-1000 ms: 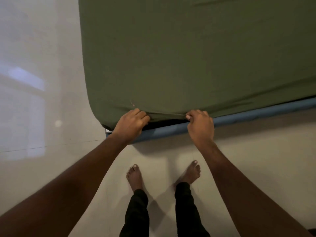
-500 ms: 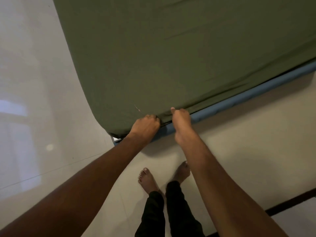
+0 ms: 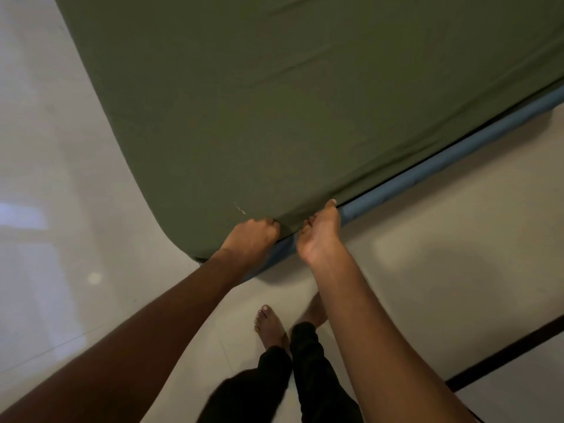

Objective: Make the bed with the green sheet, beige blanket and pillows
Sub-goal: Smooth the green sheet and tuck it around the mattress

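The green sheet lies stretched over the mattress and fills the upper part of the head view. My left hand grips the sheet's lower edge near the rounded near-left corner, fingers curled under the mattress. My right hand is palm-up just to the right of it, thumb raised, fingers tucked under the same edge at the blue bed frame. No blanket or pillows are in view.
Pale glossy floor tiles surround the bed on the left and front. My bare feet stand close to the bed's near edge. A dark strip crosses the floor at the lower right.
My hands have come closer together toward the corner. My right hand turned from knuckles-up to palm-up with fingers under the sheet edge. The view has swung so the bed edge runs diagonally.
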